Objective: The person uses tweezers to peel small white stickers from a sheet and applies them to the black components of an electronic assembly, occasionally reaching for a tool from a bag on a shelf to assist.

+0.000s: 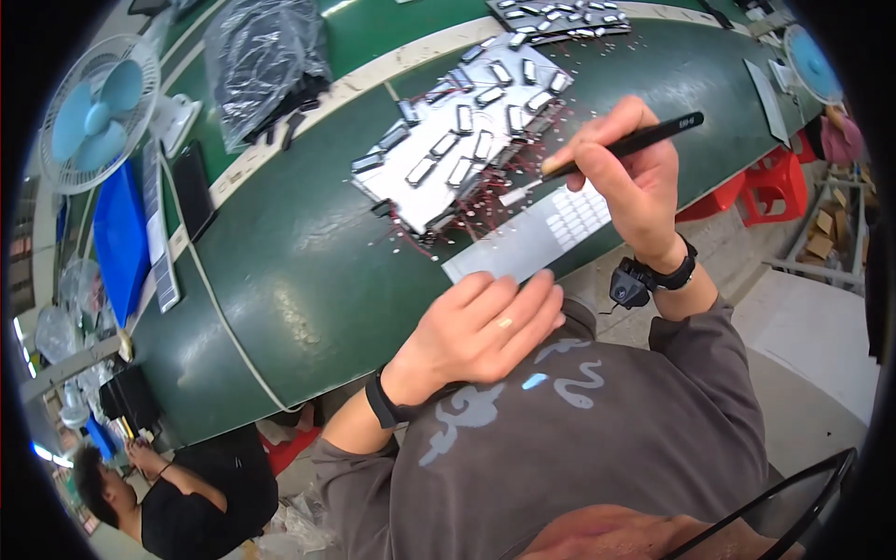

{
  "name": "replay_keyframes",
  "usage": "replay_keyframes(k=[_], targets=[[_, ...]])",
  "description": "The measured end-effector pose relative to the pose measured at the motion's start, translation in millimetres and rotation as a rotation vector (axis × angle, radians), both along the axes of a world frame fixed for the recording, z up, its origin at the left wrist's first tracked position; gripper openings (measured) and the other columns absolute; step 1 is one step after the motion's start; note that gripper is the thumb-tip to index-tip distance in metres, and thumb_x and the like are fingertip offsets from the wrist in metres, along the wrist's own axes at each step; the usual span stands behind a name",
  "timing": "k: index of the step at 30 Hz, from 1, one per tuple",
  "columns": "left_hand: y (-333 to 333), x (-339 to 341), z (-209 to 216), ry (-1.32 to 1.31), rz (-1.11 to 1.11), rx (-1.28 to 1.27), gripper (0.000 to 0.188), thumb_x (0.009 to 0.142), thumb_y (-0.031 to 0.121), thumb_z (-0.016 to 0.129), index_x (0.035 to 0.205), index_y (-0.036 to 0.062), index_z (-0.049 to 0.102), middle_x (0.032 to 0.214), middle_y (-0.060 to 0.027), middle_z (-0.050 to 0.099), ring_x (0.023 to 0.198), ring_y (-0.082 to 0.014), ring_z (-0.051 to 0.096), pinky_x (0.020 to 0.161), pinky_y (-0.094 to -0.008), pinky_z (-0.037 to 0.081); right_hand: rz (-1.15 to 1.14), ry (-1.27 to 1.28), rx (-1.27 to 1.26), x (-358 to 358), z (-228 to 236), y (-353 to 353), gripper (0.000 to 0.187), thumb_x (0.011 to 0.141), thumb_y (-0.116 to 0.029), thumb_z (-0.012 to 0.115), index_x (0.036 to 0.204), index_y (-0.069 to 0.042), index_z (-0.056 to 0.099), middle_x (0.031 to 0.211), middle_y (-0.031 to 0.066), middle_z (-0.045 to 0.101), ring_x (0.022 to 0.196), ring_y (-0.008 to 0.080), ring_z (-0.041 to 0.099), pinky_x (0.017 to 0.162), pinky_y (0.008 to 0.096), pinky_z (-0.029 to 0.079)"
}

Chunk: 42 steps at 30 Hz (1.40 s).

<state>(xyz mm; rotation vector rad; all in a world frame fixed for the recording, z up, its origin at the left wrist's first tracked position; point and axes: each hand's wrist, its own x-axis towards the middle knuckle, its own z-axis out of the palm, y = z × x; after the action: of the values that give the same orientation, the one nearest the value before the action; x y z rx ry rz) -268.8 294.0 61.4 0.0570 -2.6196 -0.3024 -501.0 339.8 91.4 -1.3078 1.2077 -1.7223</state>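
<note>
My right hand point(635, 187) is closed around black tweezers point(653, 137), which slant down to the left. By their tip lies a small white strip point(520, 192), and I cannot tell whether they grip it. Below is a pale sheet point(513, 245) with rows of small white pieces point(577, 217) on its right part. My left hand point(485, 327) is at the sheet's near edge with fingers stretched out, holding nothing that I can see. Beyond the sheet, a white board point(425, 154) carries several small dark-framed modules point(445, 144), with thin red wires point(485, 196) bunched along its near side.
The green table point(308, 271) curves across the view, crossed by a pale cable point(229, 327). Another module-laden tray point(560, 21) sits at the far edge. At left are a fan point(97, 117), a plastic bag point(266, 65) and a blue tray point(119, 243). A person in black point(187, 495) sits lower left.
</note>
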Motion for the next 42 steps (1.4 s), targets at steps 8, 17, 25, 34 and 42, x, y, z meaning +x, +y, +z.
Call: replay_keyframes(k=[8,17,25,34,42], targets=[[-43.7,34.0,7.7,0.348,0.705,0.02,0.03,0.079,-0.002,0.076,0.108,0.0059,0.074,0.104,-0.0074,0.07,0.095,-0.0254,0.063,0.082,-0.0387,0.052,0.067,0.1,-0.005,25.8,6.2,-49.1,0.009,0.1,-0.004,0.063,0.101,-0.004,0.055,0.094,0.0114,0.072,0.075,0.0071,0.063,0.069,0.0211,0.051],[-60.6,28.6,7.2,0.3,0.598,0.134,0.029,0.079,-0.006,0.076,0.106,0.0057,0.075,0.097,-0.0075,0.069,0.087,-0.0258,0.064,0.074,-0.0366,0.053,0.04,0.062,0.038,24.2,-2.7,-60.0,0.01,0.1,-0.006,0.066,0.102,-0.003,0.057,0.095,0.0103,0.072,0.076,0.0067,0.063,0.069,0.0212,0.051],[-52.1,15.5,17.4,0.27,0.613,0.209,0.028,0.08,-0.003,0.077,0.106,0.0057,0.075,0.093,-0.0081,0.067,0.083,-0.0254,0.062,0.072,-0.0368,0.052,0.045,0.161,0.066,29.0,-3.6,-55.6,0.009,0.1,-0.006,0.065,0.101,-0.003,0.057,0.092,0.0087,0.071,0.074,0.0066,0.062,0.066,0.0201,0.05],[-50.7,18.7,21.6,0.218,0.699,0.263,0.024,0.08,0.003,0.081,0.103,0.0054,0.075,0.089,-0.0068,0.066,0.083,-0.0244,0.061,0.072,-0.0362,0.052,0.042,0.213,0.068,37.7,-1.6,-51.8,0.012,0.097,-0.006,0.069,0.1,-0.003,0.058,0.089,0.0044,0.067,0.073,0.0048,0.059,0.065,0.02,0.046],[-51.6,17.5,17.7,0.251,0.706,0.142,0.023,0.078,0.008,0.084,0.098,0.0067,0.075,0.086,-0.0044,0.066,0.082,-0.0232,0.061,0.069,-0.0358,0.051,-0.004,0.226,0.067,46.2,-4.4,-49.8,0.009,0.094,-0.005,0.07,0.096,-0.003,0.061,0.088,0.0019,0.065,0.074,0.0042,0.057,0.066,0.0207,0.044]])
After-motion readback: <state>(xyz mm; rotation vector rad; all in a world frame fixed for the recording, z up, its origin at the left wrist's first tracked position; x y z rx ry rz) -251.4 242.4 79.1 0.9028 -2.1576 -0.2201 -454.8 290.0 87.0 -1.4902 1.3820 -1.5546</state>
